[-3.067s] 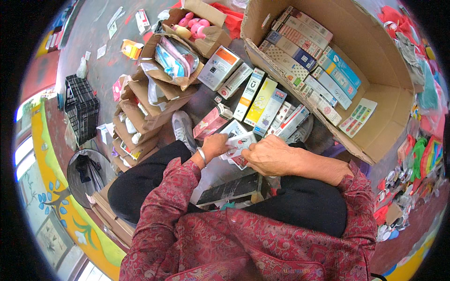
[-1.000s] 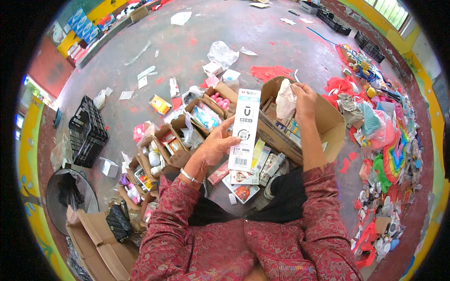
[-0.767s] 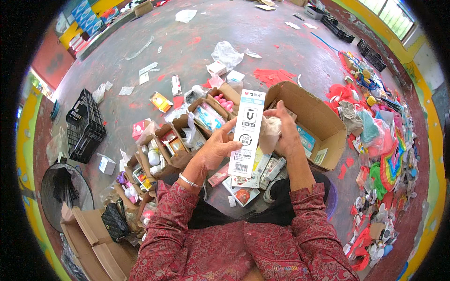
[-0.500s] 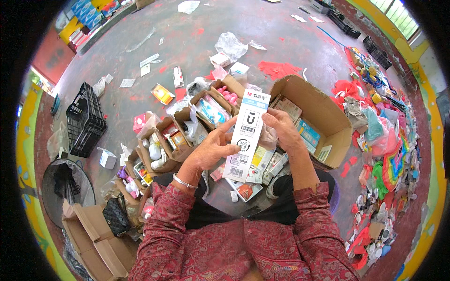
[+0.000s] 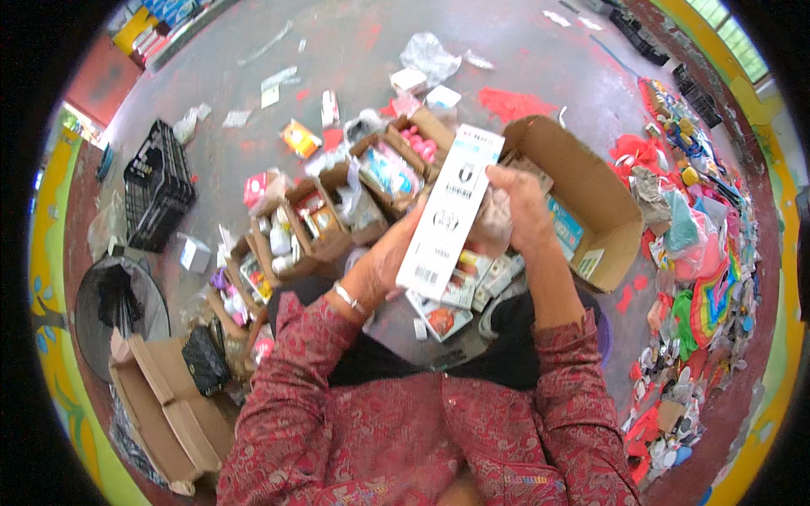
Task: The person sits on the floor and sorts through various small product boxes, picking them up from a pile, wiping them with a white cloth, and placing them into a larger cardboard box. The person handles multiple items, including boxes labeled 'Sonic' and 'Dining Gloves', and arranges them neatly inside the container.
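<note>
A long, narrow white carton (image 5: 445,221) with dark print and a barcode is tilted in front of my lap. My left hand (image 5: 390,257), a bangle on its wrist, grips the carton's lower left side; its fingers are partly hidden behind it. At the upper right edge, my right hand (image 5: 525,207) is closed on the same carton, thumb along the edge. Below them, several small packets and a flat box (image 5: 440,319) lie between my knees. An open cardboard box (image 5: 603,211) with packaged goods stands just beyond my right hand.
Small cardboard boxes (image 5: 316,223) of sorted goods curve around my left. Beyond them are a black crate (image 5: 159,190), a mesh basket (image 5: 118,316) and a flattened carton (image 5: 173,413). A long heap of mixed items (image 5: 692,278) lines the right side. Plastic scraps (image 5: 430,57) litter the floor.
The carton has tilted further clockwise and shifted slightly up. My left hand has slid further behind its left edge. The whole view has shifted a little.
</note>
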Available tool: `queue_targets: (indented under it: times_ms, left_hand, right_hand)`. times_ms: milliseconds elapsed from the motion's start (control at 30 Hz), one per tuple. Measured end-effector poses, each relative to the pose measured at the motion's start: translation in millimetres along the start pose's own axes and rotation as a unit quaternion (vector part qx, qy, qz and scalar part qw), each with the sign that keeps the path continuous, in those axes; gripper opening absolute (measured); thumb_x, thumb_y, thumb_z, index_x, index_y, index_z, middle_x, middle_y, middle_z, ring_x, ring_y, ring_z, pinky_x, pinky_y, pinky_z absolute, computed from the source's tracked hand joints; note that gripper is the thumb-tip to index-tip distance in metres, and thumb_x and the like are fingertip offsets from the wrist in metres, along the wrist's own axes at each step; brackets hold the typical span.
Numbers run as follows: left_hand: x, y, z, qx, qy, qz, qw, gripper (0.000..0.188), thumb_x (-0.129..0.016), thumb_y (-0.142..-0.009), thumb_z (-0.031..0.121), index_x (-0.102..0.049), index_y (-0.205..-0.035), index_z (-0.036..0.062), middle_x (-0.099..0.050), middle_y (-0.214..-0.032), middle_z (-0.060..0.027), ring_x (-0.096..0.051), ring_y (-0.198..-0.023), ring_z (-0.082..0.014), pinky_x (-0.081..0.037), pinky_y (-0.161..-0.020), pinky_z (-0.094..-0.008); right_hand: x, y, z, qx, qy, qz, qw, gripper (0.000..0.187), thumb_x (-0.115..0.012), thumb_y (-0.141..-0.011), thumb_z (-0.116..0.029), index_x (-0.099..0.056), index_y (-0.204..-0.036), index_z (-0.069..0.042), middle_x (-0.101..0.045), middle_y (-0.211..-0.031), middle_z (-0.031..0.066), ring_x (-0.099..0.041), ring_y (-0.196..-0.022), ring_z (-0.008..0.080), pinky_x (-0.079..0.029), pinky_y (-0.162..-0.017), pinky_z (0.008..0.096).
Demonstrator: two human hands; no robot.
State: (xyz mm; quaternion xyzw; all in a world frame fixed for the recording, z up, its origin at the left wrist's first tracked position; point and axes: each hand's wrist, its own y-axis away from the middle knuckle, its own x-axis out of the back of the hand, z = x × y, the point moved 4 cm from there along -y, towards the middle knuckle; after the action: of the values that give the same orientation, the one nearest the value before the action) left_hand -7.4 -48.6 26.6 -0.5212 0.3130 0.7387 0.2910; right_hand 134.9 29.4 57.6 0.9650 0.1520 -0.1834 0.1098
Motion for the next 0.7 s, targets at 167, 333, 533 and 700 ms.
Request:
queue_targets:
  times_ms: [167,333,533,700]
  left_hand:
    - [-18.4,1.0,6.1,-0.1,-0.075,0.106,0.987,0.064,-0.026,-0.088,0.059,-0.045,-0.123,0.0082,-0.058,-0.091,-0.016,-0.061,-0.072,-0.0265,-0.055,-0.056,-0.0351]
    - [-12.4,-0.8,11.3,-0.118,-0.052,0.098,0.987,0.061,-0.025,-0.09,0.056,-0.045,-0.122,0.008,-0.058,-0.09,-0.0131,-0.061,-0.078,-0.0219,-0.054,-0.063,-0.0353]
    - [-8.5,-5.2,5.5,-0.109,-0.127,0.163,0.972,0.059,-0.025,-0.091,0.054,-0.044,-0.122,0.0072,-0.059,-0.095,-0.0123,-0.061,-0.08,-0.0226,-0.053,-0.069,-0.0337]
    - [-3.3,4.6,18.6,-0.134,-0.092,0.223,0.961,0.059,-0.031,-0.09,0.055,-0.044,-0.122,0.0076,-0.059,-0.104,-0.0111,-0.062,-0.084,-0.0227,-0.053,-0.072,-0.0347]
  right_hand:
    - [18.0,-5.1,-12.5,0.035,0.137,0.122,0.982,0.025,-0.057,-0.083,-0.022,-0.064,-0.085,0.001,-0.062,-0.076,0.0051,-0.056,-0.063,0.0092,-0.045,-0.059,0.0232]
    - [27.4,-3.4,-60.3,0.211,0.106,0.186,0.954,0.014,-0.061,-0.08,-0.016,-0.061,-0.084,-0.002,-0.061,-0.078,0.0039,-0.057,-0.07,0.0115,-0.046,-0.063,0.0273]
    - [-34.3,-7.8,-52.1,0.399,0.468,0.081,0.785,0.01,-0.061,-0.076,-0.013,-0.058,-0.083,-0.007,-0.059,-0.082,0.0114,-0.059,-0.074,0.0258,-0.046,-0.066,0.0346]
    - [-78.5,29.4,-14.2,0.316,0.448,-0.168,0.82,0.009,-0.057,-0.075,-0.016,-0.055,-0.077,-0.007,-0.056,-0.074,0.0102,-0.058,-0.067,0.0293,-0.046,-0.062,0.0376]
